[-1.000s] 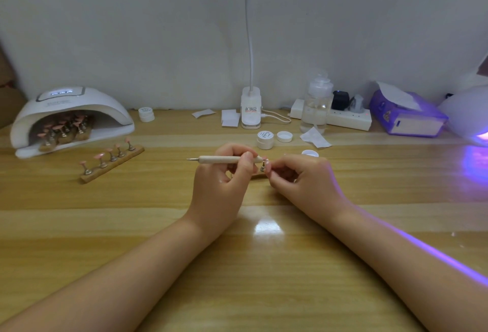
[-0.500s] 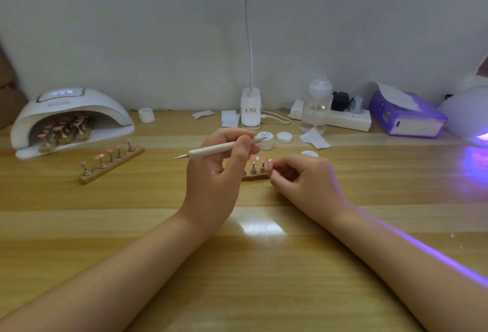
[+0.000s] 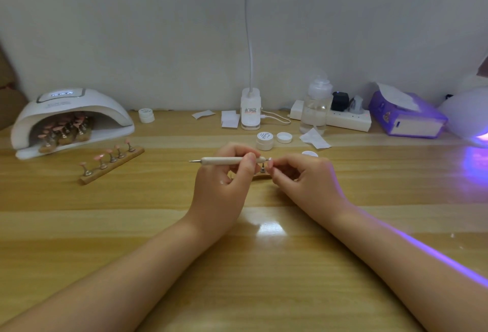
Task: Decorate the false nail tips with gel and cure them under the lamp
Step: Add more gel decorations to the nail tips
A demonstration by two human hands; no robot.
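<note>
Bench (image 3: pixel 132 226): glossy wood-grain. Lamp (image 3: pixel 71 109) on bench's left: smooth white plastic. Strip (image 3: pixel 113 165) beside lamp: bare wood, metal pegs.

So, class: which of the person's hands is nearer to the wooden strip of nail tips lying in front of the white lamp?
Left. The left hand, gripping the dotting pen, sits just right of the wooden strip; the right hand lies farther right still.

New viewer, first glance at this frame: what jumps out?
Centre of the wooden table: the left hand grips a slim white dotting pen level, its tip meeting a nail tip that the right hand steadies. Far left, a white domed curing lamp shelters racks of pink nail tips, with a wooden strip of five pink nail tips in front. Purple light glows at the right edge.
</note>
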